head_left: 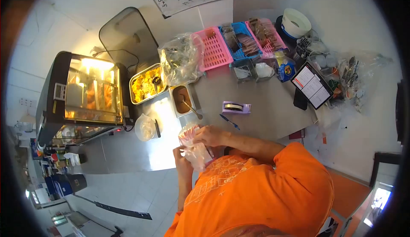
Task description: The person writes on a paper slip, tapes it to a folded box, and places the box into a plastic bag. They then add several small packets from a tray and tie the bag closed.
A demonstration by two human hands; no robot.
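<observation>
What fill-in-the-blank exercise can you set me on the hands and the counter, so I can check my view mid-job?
The left hand and right hand hold a clear plastic ____. The tape dispenser is coloured ____. The blue basket stands between two baskets coloured ____. Lying near the tape dispenser is a blue ____.

Missing words: bag; purple; pink; pen.

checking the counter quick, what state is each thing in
bag: held by left hand and right hand
warmer: lit
tablet: screen on
food tray: uncovered, yellow food inside
sauce tray: uncovered, ladle in it
tape dispenser: loaded
pen: lying down
</observation>
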